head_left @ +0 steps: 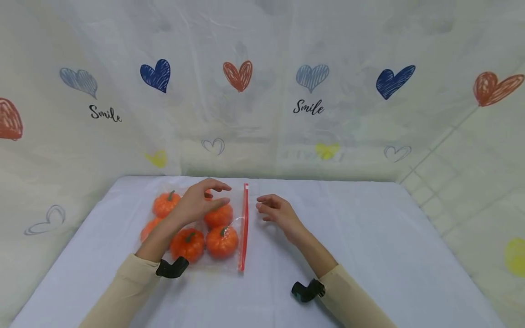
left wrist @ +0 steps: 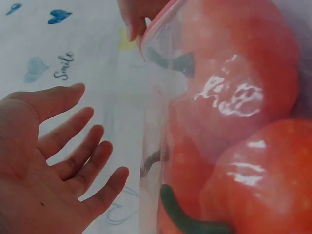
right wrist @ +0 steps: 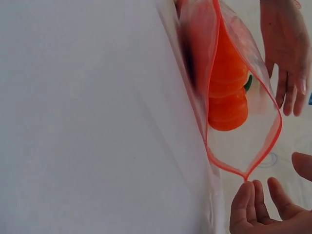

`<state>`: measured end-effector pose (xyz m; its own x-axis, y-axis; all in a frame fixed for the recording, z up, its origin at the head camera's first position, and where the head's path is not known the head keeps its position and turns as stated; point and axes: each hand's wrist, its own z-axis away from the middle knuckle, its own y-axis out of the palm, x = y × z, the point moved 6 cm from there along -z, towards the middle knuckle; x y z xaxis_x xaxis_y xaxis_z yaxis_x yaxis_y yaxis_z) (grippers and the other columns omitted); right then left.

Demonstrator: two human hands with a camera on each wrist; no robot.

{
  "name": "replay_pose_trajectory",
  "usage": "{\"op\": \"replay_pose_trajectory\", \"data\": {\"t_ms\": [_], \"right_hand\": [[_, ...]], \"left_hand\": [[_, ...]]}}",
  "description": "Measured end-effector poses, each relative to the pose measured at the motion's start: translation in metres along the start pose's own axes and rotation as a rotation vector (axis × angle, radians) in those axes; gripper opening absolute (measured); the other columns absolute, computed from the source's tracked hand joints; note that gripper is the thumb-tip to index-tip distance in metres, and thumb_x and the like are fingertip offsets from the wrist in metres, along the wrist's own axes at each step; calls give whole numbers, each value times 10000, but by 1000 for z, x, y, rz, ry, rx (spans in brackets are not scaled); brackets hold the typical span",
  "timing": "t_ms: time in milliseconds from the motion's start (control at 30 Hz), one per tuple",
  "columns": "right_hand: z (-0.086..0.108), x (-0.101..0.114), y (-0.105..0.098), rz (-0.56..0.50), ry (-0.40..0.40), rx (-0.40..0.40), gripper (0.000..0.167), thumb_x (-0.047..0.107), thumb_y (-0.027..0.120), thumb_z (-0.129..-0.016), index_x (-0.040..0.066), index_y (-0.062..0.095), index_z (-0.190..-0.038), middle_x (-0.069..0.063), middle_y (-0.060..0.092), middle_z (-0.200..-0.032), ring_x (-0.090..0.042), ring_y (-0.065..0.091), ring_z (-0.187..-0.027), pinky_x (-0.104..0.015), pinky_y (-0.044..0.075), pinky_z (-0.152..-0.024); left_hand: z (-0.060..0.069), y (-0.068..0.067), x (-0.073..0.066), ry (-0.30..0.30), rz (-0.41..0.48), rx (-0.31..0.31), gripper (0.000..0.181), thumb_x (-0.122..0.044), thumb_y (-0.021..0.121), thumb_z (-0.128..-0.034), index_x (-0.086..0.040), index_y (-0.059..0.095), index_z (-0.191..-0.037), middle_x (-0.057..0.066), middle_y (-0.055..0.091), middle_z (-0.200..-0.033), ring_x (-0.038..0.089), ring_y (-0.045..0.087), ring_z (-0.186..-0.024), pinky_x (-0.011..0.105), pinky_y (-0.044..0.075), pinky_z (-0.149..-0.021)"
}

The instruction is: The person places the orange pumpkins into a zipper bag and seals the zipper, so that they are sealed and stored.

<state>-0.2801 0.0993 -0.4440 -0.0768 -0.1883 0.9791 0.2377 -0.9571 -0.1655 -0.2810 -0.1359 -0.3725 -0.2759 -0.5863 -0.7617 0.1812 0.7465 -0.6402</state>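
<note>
A clear zip bag point(head_left: 241, 255) with a red zip edge lies on the table, holding several small orange pumpkins point(head_left: 187, 245) with green stems. Its red-rimmed mouth point(right wrist: 279, 127) gapes in the right wrist view, showing pumpkins point(right wrist: 227, 111) inside. Over the bag hovers my left hand point(head_left: 201, 200), thumb and fingers apart and nothing between them. In the left wrist view that hand point(left wrist: 53, 161) is spread beside the clear plastic. My right hand point(head_left: 283, 216) is just right of the zip edge, fingers loosely bent and holding nothing. Its fingertips appear near the mouth's corner in the right wrist view.
A white cloth covers the table point(head_left: 369, 255). Behind it hangs a pale sheet point(head_left: 270, 150) printed with hearts and the word Smile. A black strap-like piece point(head_left: 172, 268) is on the left wrist and another point(head_left: 307, 291) on the right.
</note>
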Motion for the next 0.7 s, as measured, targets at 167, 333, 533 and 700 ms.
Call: {"op": "replay_pose_trajectory", "data": {"t_ms": [167,333,533,700], "right_hand": [[-9,-3,1,16,4,-29,449,316,675,-1009,78,620,-1386,-120,657,-1357,-348,639,-1242,-468,579,-1036],[-15,0,4,39,-11,-21,482,351,671,-1010,84,605,-1405,-104,648,-1385,-338,636,-1242,-468,577,-1040],[-21,3,6,75,-39,-19,471,328,653,-1021,88,589,-1422,-95,633,-1401,-267,632,-1240,-424,592,-1016],[-27,1,8,70,-50,-18,482,319,667,-1010,95,580,-1428,-90,621,-1414,-250,632,-1238,-426,586,-1027]], "left_hand": [[-8,-1,-2,-4,25,-2,302,-294,739,-966,-227,717,-1259,1,680,-1326,245,585,-1265,505,501,-1101],[-14,0,-2,-9,36,13,338,-289,745,-961,-203,705,-1286,11,676,-1342,257,570,-1294,537,478,-1136],[-23,0,1,9,-30,5,363,-281,737,-966,-186,697,-1314,41,669,-1377,282,571,-1311,553,456,-1152],[-32,2,6,5,-87,22,364,-310,727,-973,-229,692,-1327,29,647,-1415,284,564,-1344,547,441,-1162]]}}
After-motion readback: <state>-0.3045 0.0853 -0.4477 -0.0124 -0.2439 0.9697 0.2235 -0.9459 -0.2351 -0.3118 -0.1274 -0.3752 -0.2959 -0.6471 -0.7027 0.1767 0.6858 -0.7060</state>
